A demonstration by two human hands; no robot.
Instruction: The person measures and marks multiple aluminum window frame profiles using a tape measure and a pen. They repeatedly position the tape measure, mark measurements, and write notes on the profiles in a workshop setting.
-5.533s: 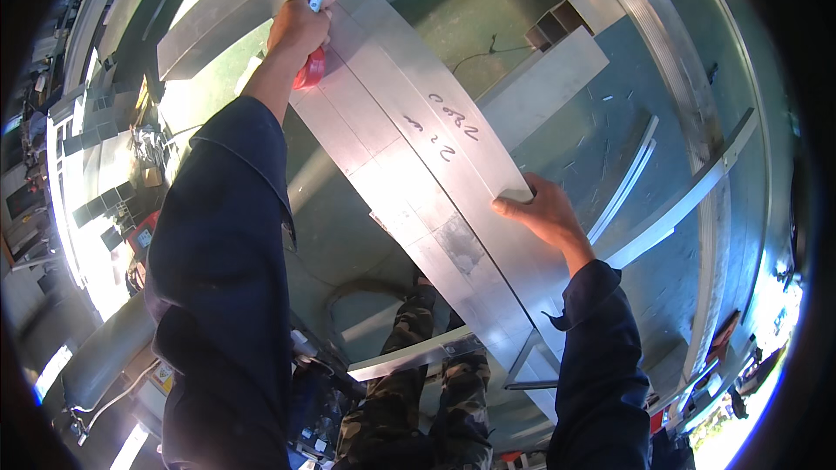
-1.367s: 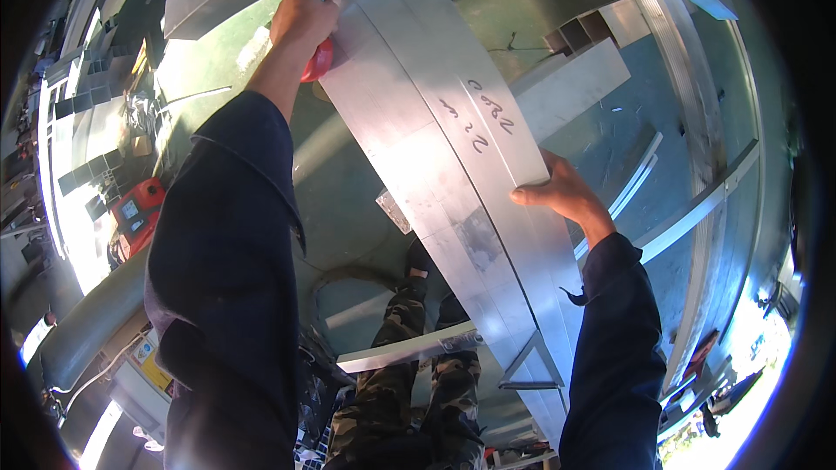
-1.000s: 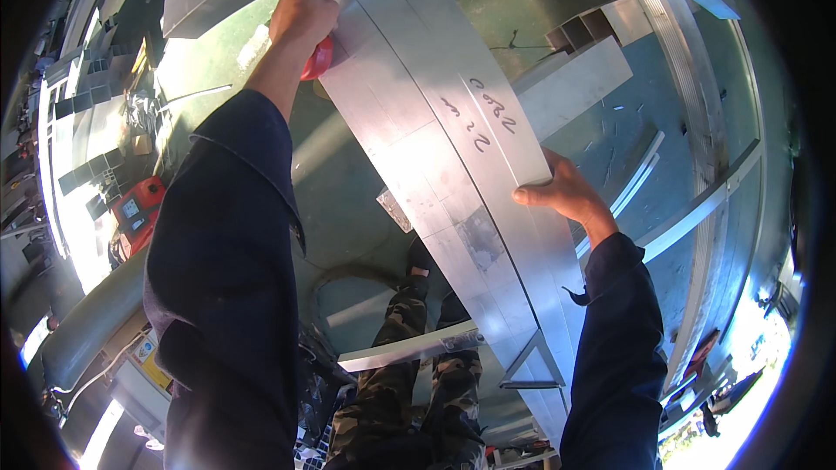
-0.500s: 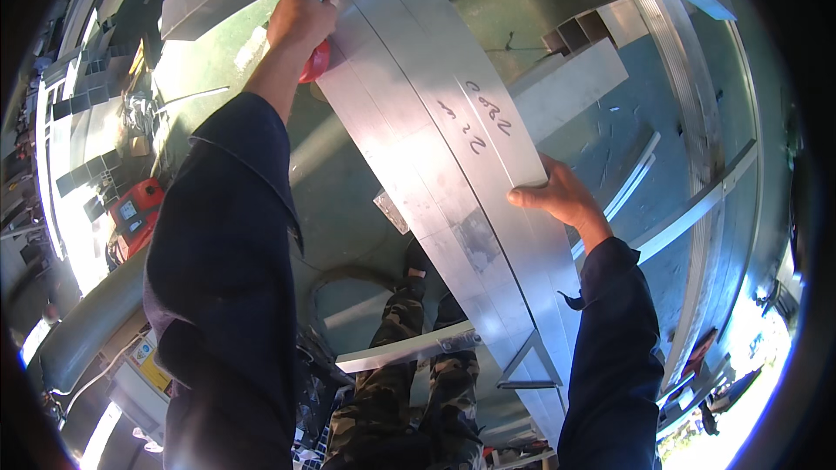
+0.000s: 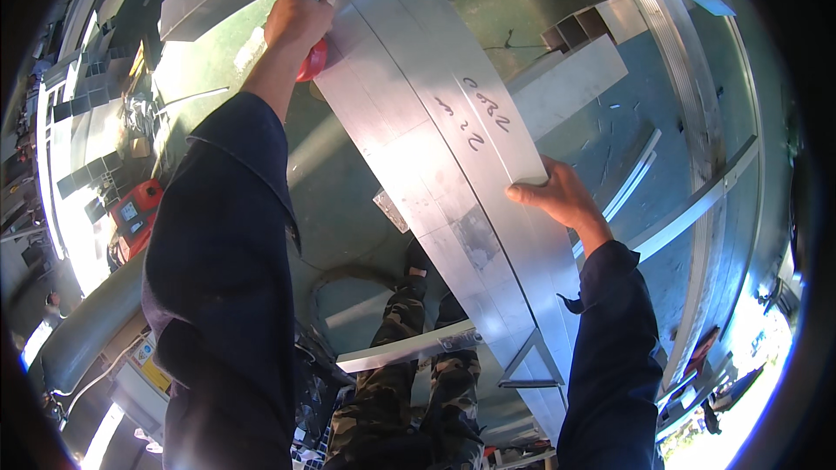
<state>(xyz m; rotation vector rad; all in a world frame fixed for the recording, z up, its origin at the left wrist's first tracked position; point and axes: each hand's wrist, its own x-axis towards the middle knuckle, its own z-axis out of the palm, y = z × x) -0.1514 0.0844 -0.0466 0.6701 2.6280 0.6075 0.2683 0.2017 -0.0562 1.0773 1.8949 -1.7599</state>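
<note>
Aluminium profile — long axis runs from upper left to lower right.
Your left hand clenches a red-handled tool; your right hand lies flat on the profile's edge — dark handwriting beside it.

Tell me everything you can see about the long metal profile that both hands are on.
The metal profile is a long, flat-faced piece of silvery, aluminium-like metal with lengthwise ridges, running from upper left to lower right. Dark handwriting marks its upper half, and a dull square patch sits lower. The left hand, holding a red-handled tool, is at its upper end; the right hand presses its right edge.
</note>
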